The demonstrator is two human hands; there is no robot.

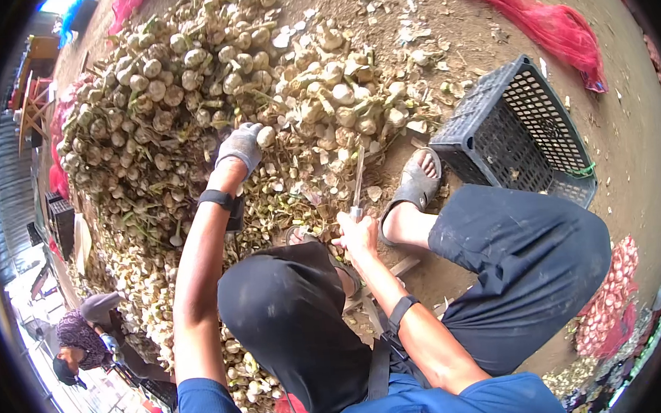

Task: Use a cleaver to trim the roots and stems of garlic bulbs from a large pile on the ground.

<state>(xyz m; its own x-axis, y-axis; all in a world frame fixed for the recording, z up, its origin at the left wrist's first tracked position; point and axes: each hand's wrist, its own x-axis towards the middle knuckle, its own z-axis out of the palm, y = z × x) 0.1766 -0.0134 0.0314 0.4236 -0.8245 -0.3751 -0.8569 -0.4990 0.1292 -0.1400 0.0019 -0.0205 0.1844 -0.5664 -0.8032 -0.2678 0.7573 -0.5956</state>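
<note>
My left hand (241, 145), in a grey work glove, reaches out over a big heap of garlic (159, 92). Its fingers are closed around a garlic bulb (266, 136), whose pale round end sticks out at the right of the glove; the stem is hidden. My bare right hand (358, 234) grips a knife (359, 176) low between my knees. The narrow blade points away from me, towards a smaller pile of garlic bulbs with stems (341, 101). Cut stems and dry skins (290, 200) litter the ground between both hands.
A black plastic crate (474, 135) lies tipped beside my sandalled foot (414, 181). Red mesh netting (552, 31) is spread on the dirt floor, and a filled net sack (606, 303) sits at the right. Another person (83, 335) works at the lower left.
</note>
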